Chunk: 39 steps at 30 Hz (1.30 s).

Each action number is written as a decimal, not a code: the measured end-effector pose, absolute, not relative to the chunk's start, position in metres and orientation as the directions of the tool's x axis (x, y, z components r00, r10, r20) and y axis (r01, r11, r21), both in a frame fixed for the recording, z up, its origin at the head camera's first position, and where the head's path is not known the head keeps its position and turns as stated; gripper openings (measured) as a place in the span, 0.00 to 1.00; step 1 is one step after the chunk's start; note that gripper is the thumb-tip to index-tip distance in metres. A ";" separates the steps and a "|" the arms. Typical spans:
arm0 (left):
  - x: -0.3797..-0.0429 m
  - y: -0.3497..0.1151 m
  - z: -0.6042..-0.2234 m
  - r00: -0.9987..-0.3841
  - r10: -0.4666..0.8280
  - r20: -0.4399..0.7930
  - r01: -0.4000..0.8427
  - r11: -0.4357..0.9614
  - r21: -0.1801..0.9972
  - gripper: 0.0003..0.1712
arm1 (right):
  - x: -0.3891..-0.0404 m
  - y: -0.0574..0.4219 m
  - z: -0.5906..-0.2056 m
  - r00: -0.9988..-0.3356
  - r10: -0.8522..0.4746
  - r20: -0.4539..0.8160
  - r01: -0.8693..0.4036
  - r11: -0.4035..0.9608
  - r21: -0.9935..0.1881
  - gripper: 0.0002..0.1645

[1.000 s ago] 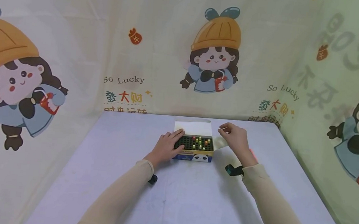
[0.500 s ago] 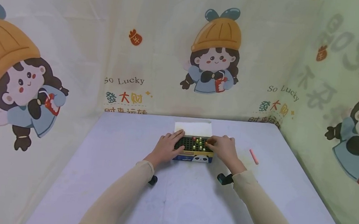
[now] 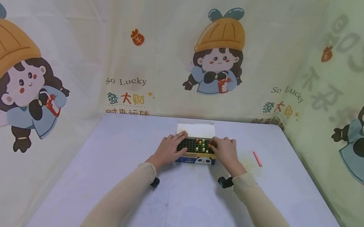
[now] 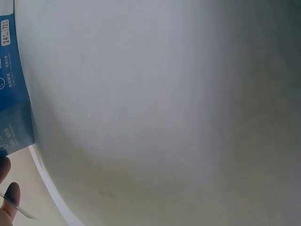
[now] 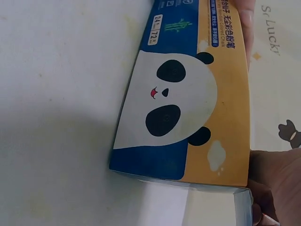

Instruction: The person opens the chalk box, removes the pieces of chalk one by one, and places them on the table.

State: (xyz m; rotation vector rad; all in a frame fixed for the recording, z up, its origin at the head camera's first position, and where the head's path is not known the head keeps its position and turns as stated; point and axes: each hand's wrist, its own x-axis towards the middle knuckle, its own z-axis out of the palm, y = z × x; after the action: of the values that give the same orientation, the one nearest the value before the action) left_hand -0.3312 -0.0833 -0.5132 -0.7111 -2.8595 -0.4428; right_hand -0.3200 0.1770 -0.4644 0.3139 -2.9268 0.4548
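Observation:
A chalk box (image 3: 195, 158) with a panda on its blue and yellow front stands at the back of the table. Dark holes fill its top, several with coloured chalk tips (image 3: 203, 143) toward the right. My left hand (image 3: 167, 146) rests across the left end with fingers spread, thumb near the front edge. Its fingertips (image 4: 13, 193) show beyond the box in the left wrist view. At the right end, my right hand (image 3: 227, 152) pinches a small orange chalk stick (image 3: 210, 146) at the holes. The right wrist view shows the box front (image 5: 169, 103) and curled right-hand fingers.
A loose pink chalk stick (image 3: 257, 159) lies on the table to the right of the box. The white lid flap (image 3: 196, 130) stands up behind the holes. A printed curtain (image 3: 171, 54) hangs behind the table (image 3: 173, 207).
My right hand has come left and down from above the box's right flap to the chalk holes, and then stays there almost still. The left hand keeps its place.

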 end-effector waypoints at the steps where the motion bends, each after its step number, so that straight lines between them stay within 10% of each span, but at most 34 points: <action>1: -0.331 -0.083 -0.513 -0.874 0.432 0.223 0.479 0.843 0.245 0.41 | -0.320 0.177 -0.465 -0.962 -0.186 0.202 -0.238 0.932 -0.274 0.08; 39: -0.331 -0.084 -0.515 -0.864 0.429 0.264 0.494 0.822 0.283 0.41 | -0.318 0.178 -0.468 -0.955 -0.204 0.217 -0.263 0.921 -0.289 0.16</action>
State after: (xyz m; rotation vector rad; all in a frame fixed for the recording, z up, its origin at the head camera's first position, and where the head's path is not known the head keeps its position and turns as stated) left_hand -0.3307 -0.0843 -0.5151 -0.7200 -2.8166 -0.5129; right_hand -0.3180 0.1777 -0.4682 0.3556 -2.8984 0.4730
